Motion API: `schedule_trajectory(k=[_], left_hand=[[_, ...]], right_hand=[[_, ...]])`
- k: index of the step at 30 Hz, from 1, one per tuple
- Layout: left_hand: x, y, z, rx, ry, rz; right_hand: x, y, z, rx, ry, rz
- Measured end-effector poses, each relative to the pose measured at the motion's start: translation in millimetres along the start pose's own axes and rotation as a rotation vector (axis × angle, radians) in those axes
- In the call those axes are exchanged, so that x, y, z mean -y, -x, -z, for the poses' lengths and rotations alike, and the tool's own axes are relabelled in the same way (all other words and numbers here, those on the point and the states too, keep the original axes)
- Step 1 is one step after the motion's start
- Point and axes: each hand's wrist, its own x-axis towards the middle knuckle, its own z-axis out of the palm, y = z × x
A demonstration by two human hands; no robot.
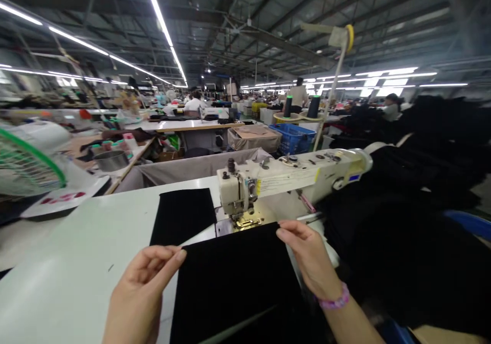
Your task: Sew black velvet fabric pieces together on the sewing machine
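Observation:
A black fabric panel (233, 277) is stretched between my two hands, in front of the sewing machine (291, 180). My left hand (141, 277) pinches its upper left corner between thumb and fingers. At the upper right corner my right hand (307, 252), with a pink and purple bracelet at the wrist, pinches the same panel. The panel's top edge runs just before the machine's lit needle plate (247, 223). A second black fabric piece (184, 213) lies flat on the white table (99, 252), left of the machine head. The panel's lower part runs out of view.
A heap of black fabric (414, 231) fills the right side. At the left stands a fan with a green guard (34, 154). Behind the machine are a blue basket (293, 138), thread cones (313, 107) and a thread stand pole (332, 88). Other people work farther back.

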Motion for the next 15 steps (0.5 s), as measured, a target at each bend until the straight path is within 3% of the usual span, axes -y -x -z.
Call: schedule_trajectory(k=[12,15], left_hand=[[5,2,10.7,0.005,-0.09,0.019],[8,1,15.1,0.042,-0.126,-0.061]], right_hand=[[3,-1,-8,0.024,-0.058,-0.005],[5,-4,-10,0.032,-0.053,-0.005]])
